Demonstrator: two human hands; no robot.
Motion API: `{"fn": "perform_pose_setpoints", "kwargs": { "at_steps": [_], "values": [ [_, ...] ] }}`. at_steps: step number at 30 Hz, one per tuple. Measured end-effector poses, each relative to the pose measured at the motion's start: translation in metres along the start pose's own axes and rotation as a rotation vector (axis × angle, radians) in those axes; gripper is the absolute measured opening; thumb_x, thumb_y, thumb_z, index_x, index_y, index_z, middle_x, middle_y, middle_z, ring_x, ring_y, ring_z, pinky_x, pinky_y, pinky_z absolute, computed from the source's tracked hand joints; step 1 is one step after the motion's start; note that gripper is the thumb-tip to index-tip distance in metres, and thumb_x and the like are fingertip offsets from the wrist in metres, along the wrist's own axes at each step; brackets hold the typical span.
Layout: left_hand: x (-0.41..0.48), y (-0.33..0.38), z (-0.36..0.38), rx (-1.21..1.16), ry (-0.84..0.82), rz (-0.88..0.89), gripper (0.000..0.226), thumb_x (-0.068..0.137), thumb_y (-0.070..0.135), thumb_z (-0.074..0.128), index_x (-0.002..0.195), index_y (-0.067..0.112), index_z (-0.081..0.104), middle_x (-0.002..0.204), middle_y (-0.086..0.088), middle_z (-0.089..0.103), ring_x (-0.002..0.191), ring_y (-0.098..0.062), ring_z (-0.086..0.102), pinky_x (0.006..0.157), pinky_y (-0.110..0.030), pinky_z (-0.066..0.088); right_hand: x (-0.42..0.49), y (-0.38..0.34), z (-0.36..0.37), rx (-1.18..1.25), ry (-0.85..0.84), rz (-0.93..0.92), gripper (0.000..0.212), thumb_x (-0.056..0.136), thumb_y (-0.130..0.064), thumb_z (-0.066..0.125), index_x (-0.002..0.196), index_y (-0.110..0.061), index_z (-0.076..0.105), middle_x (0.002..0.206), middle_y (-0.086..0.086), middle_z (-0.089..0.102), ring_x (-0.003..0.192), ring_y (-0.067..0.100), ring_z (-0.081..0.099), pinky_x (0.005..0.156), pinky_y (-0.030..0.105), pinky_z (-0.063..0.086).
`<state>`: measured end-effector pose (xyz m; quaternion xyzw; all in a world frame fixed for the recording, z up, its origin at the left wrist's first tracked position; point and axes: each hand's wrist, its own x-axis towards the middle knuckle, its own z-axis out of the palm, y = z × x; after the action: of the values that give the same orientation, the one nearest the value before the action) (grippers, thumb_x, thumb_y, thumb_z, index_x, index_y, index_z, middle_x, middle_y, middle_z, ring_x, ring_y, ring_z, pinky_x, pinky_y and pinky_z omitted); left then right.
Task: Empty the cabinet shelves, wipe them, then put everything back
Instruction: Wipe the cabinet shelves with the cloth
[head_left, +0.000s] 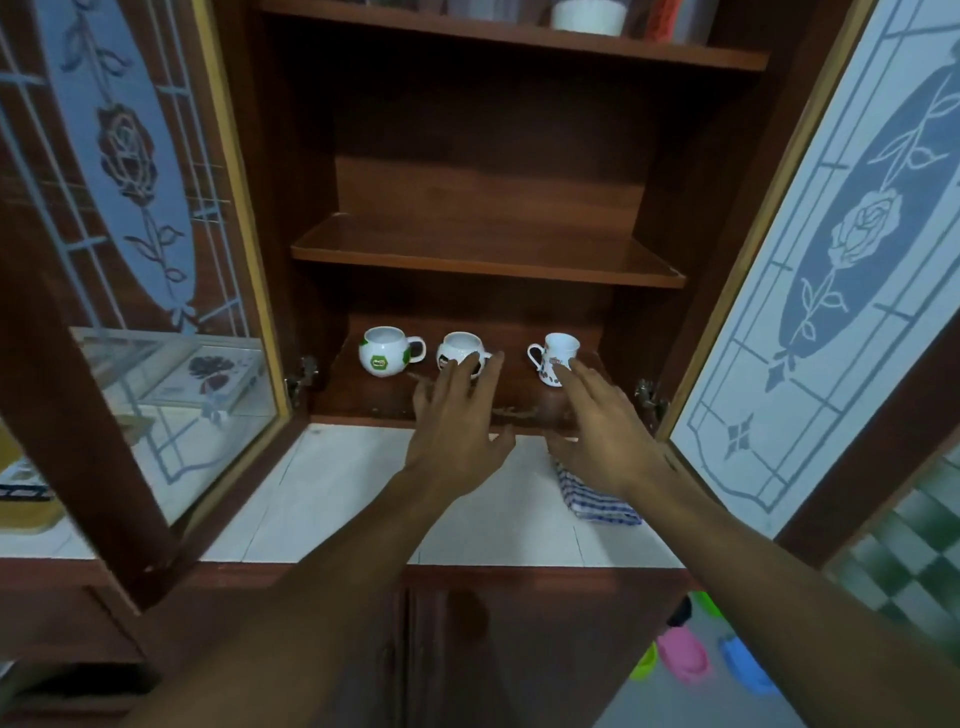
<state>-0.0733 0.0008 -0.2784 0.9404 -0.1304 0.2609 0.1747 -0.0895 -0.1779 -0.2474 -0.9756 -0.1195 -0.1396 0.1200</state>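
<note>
Unloading step, likely: left hand (457, 431) and right hand (608, 441) splayed, empty; next, grip middle mug (457, 344) and right mug (558, 348).

Both arms outstretched, left hand (457, 421) and right hand (605, 441) empty (fingers spread).

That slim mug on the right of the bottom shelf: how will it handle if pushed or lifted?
The slim mug looks like glazed ceramic, so it is probably stiff, slick and breakable. Narrower than the round mug, it may tip if pushed high. It looks empty, so it is likely light.
</note>
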Motion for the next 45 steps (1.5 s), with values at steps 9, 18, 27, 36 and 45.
{"fn": "perform_pose_setpoints", "kwargs": {
  "at_steps": [9,18,27,36,45],
  "values": [
    [0.02,0.009,0.062,-0.12,-0.101,0.014,0.08,0.086,0.04,0.065,0.152,0.018,0.026,0.156,-0.01,0.027,0.144,-0.028,0.023,0.113,-0.052,0.019,0.011,0.045,0.039,0.079,-0.047,0.151,0.08,0.092,-0.035,0.062,0.154,-0.027,0.013,0.162,-0.003,0.015,0.146,0.023,0.022,0.117,0.036,0.022],
    [0.031,0.023,0.114,-0.3,-0.264,-0.063,0.076,0.091,0.045,0.058,0.152,0.024,0.019,0.158,-0.001,0.025,0.143,-0.022,0.026,0.115,-0.036,0.025,0.016,0.083,0.069,0.184,-0.146,0.36,0.071,0.094,-0.028,0.059,0.152,-0.023,0.019,0.159,0.001,0.026,0.141,0.026,0.033,0.113,0.033,0.03],
    [0.036,0.035,0.153,-0.401,-0.388,-0.195,0.076,0.093,0.038,0.059,0.153,0.026,0.014,0.152,-0.005,0.037,0.133,-0.025,0.044,0.106,-0.036,0.042,0.026,0.119,0.097,0.224,-0.2,0.497,0.064,0.09,-0.032,0.061,0.145,-0.017,0.031,0.142,0.007,0.047,0.122,0.027,0.052,0.1,0.035,0.045],
    [0.042,0.05,0.172,-0.479,-0.554,-0.343,0.042,0.094,0.029,0.058,0.131,0.014,0.046,0.109,-0.008,0.068,0.094,-0.02,0.067,0.079,-0.027,0.056,0.038,0.129,0.108,0.252,-0.286,0.775,0.061,0.087,-0.041,0.066,0.133,-0.009,0.044,0.131,0.011,0.054,0.118,0.026,0.055,0.091,0.029,0.044],
    [0.051,0.042,0.176,-0.581,-0.664,-0.43,0.04,0.089,0.019,0.066,0.126,0.014,0.052,0.122,-0.007,0.066,0.104,-0.02,0.065,0.077,-0.023,0.05,0.054,0.132,0.102,0.704,-0.358,1.063,0.02,0.079,-0.016,0.077,0.087,-0.008,0.06,0.088,0.01,0.068,0.08,0.024,0.066,0.081,0.04,0.055]
  ]
}}
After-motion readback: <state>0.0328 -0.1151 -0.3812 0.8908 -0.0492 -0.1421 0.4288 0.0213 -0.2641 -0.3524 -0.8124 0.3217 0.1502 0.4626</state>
